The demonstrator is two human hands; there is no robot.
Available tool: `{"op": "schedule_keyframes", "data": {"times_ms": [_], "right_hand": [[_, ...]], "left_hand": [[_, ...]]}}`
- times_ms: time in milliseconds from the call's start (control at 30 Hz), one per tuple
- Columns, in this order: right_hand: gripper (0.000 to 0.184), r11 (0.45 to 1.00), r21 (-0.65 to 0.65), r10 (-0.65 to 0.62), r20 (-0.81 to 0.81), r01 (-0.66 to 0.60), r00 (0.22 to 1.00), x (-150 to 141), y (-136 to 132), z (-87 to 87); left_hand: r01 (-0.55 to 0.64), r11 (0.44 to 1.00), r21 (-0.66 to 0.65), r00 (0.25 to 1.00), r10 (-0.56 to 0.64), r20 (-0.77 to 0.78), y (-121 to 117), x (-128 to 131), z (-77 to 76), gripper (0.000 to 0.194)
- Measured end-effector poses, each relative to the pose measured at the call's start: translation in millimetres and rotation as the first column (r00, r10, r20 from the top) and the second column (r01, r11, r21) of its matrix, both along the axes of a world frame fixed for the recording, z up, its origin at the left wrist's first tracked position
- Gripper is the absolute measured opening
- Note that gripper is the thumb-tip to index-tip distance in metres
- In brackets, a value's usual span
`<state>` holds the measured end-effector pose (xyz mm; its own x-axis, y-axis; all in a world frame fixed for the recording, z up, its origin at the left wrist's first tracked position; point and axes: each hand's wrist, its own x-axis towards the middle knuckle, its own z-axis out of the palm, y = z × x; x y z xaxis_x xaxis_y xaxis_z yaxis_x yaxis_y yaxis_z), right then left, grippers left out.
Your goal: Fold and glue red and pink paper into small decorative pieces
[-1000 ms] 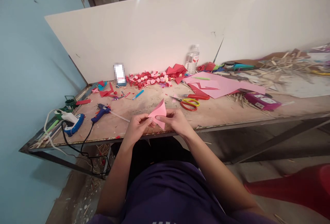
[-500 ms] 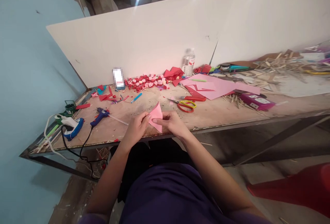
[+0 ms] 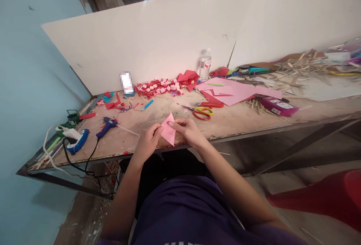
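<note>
Workbench (image 3: 237, 120): the wooden top spreads beyond your hands and to both sides of them, its near edge close by your fingers.
Large pink sheet (image 3: 242, 94): it lies flat, well beyond your right hand and off to the right.
Pile of cubes (image 3: 162, 87): red and pink, straight ahead of your 2 hands, well apart from them.
Right hand (image 3: 190, 131): grasping the pink paper by its right side, thumb laid across the face.
Left hand (image 3: 148, 139): pinching the same paper at its left side.
Scissors (image 3: 193, 109): yellow and red handles, just beyond your right hand.
Glue gun (image 3: 106, 127): blue, left of your left hand.
Pink paper (image 3: 168, 132): between your 2 hands; pale, plain, with 1 point up and 1 down; you can't tell whether it is folded.
</note>
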<state>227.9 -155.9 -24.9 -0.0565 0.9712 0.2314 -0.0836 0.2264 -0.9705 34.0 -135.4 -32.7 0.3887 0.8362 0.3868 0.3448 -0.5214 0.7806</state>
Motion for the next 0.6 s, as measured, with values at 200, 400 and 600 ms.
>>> {"op": "schedule_keyframes", "data": {"times_ms": [200, 400, 600], "right_hand": [[0.048, 0.999, -0.002, -0.053, -0.051, 0.053, 0.997, -3.2, 3.1, 16.9], [0.039, 0.994, 0.089, -0.054, -0.15, 0.068, 0.987, 0.0, 22.4, 76.2], [0.036, 0.996, -0.013, -0.089, -0.198, 0.088, 0.976, 5.7, 11.9, 57.3]], "left_hand": [[0.006, 0.997, 0.072, 1.0, -0.007, 0.017, -3.1, 0.2, 18.6, 0.034], [0.165, 0.974, 0.157, 0.985, -0.171, 0.025, 26.3, -2.8, 86.7, 0.04], [0.34, 0.94, 0.034, 0.939, -0.337, -0.07, 28.1, -4.4, 87.2, 0.043]]}}
